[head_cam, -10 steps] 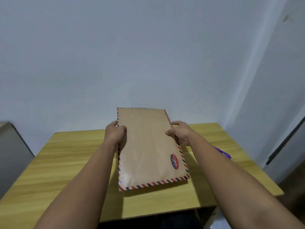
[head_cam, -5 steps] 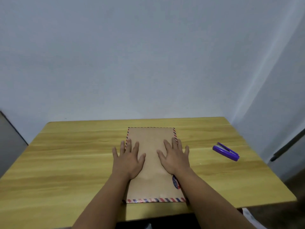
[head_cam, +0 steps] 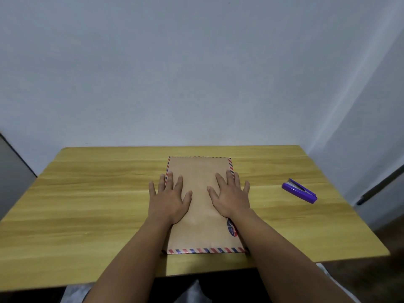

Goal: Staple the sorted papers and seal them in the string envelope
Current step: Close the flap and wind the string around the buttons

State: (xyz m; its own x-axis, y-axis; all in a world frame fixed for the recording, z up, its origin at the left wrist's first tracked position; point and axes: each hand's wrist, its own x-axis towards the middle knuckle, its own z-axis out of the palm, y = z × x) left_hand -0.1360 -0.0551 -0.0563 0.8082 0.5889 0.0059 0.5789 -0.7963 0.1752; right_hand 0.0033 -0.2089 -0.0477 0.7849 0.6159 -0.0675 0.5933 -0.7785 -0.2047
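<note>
A brown envelope (head_cam: 200, 171) with a red and blue striped border lies flat in the middle of the wooden table (head_cam: 87, 204). Its plain side faces up, with a round blue and red mark near its lower right corner. My left hand (head_cam: 168, 197) rests palm down on the envelope's left edge, fingers spread. My right hand (head_cam: 230, 196) lies flat on its right side, fingers spread too. Neither hand grips anything. No papers and no string closure are in sight. A purple stapler (head_cam: 299, 190) sits on the table to the right, apart from the envelope.
The table stands against a pale wall, with a corner at the right. A grey surface (head_cam: 11, 171) shows beside the table's left edge. The near table edge runs just below the envelope, above my legs.
One second ago both hands held the envelope upright above the table. They laid it flat and spread open on top of it. Since half a second ago nothing has visibly moved.
</note>
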